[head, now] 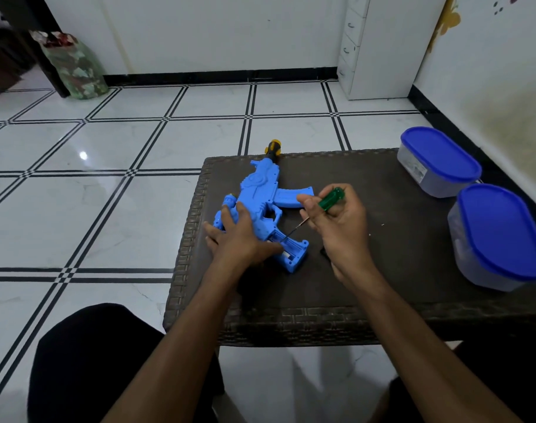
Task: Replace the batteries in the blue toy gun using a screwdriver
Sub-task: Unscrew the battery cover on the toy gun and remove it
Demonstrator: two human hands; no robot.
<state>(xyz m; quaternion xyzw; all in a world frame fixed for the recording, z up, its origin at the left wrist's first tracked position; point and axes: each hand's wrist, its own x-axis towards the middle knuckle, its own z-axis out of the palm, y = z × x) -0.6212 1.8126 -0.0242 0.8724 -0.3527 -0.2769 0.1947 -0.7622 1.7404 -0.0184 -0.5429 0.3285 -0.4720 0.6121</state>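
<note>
Nearest, two dark-clothed knees [86, 355] sit before a low brown woven-pattern table [367, 319]. On its left part lies the blue toy gun [260, 209], flat on its side, muzzle pointing far and stock end near. The left hand [239, 236] lies spread over the body with fingers fairly straight, pressing it down, probably so it won't slide under the tool. The right hand [337, 215] curls round the green-handled screwdriver [329, 198], its thin shaft slanting down-left into the open battery compartment [292, 248] in the stock (the cover seems already off). A pale shape inside may be a battery; I cannot tell. The tip is hard to make out. At the right, two blue-lidded containers [502, 236] hold unclear contents, the nearer one cut by the edge
</note>
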